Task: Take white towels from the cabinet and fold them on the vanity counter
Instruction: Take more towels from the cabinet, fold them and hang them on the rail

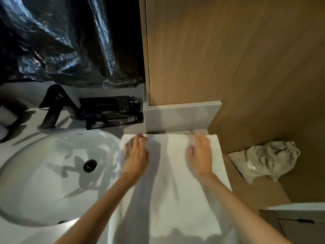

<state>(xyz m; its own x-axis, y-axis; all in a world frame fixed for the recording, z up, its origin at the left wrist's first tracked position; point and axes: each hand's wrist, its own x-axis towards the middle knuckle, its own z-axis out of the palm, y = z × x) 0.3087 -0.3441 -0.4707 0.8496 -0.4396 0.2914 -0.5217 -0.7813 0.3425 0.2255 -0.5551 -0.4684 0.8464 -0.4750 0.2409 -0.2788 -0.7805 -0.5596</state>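
One white towel [168, 173] on counter; two hands [136, 155] [200, 154], fingers spread flat.

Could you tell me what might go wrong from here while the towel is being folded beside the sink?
1. The white towel has its left edge over the rim of the sink; it could slip in and may get wet.
2. Its right edge reaches the counter's edge, so a push from the right hand might drag it off.
3. The left hand works near the black tubes and could knock them.
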